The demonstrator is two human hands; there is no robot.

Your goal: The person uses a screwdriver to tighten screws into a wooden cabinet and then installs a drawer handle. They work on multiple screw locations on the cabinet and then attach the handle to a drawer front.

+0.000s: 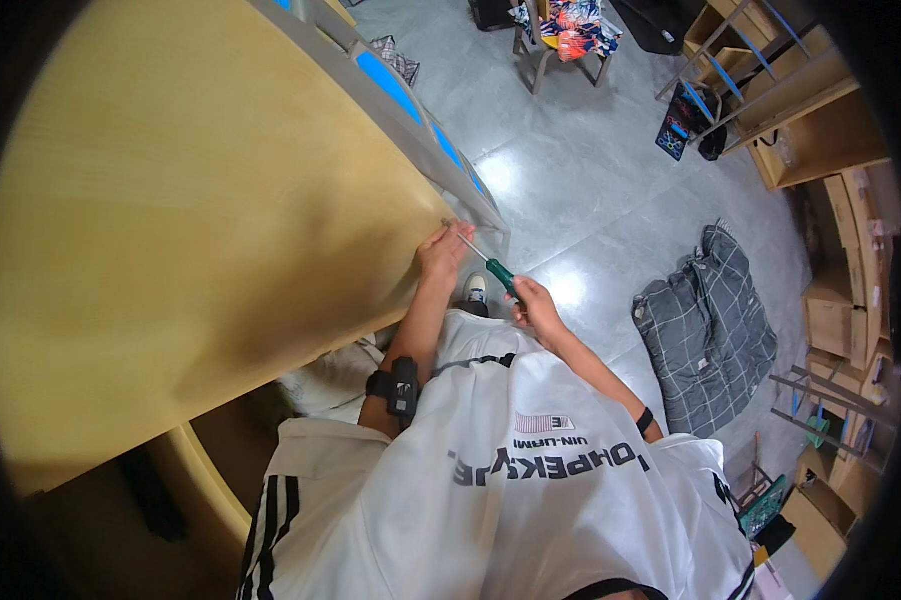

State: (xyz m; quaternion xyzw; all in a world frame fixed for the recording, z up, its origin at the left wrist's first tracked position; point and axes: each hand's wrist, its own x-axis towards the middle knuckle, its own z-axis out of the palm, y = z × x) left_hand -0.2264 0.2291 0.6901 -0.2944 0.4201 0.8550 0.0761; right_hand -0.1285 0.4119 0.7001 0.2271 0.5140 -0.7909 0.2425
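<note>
My right hand grips the green handle of a screwdriver. Its thin metal shaft points up and left, towards the fingers of my left hand. That hand rests at the corner of a large light-wood panel, beside the grey metal ladder frame with blue step pads. A small metal piece shows at my left fingertips, by the panel's edge. Whether the fingers pinch it or only touch it is unclear. The screwdriver's tip is hidden by the left fingers.
A grey checked quilt lies on the tiled floor at the right. Beyond stands a chair with patterned cloth on it. Wooden shelving and another metal ladder line the right side. My shoe is below my hands.
</note>
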